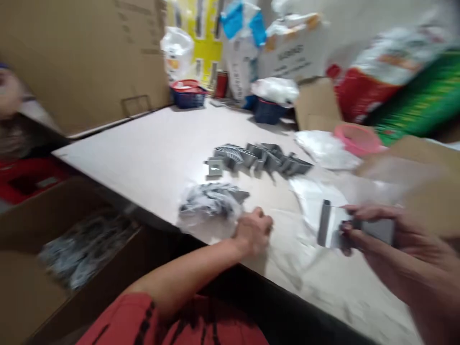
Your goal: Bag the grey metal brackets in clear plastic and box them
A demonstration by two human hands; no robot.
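My left hand (254,230) rests on the table (151,148) near its front edge, fingers curled closed against a clear plastic bag of grey parts (210,203). My right hand (381,235) is at the right, fingers pinched on a small grey metal piece (325,223) held just above the table. Behind them a row of several similar grey pieces (258,158) lies on the table. The picture is blurred by motion.
An open cardboard box (72,249) with bagged grey parts stands below the table's left edge. Big cardboard sheets (82,57) lean at the back left. Baskets (189,93), bags, a pink bowl (357,139) and boxes crowd the far and right side. Loose plastic bags (323,148) lie nearby.
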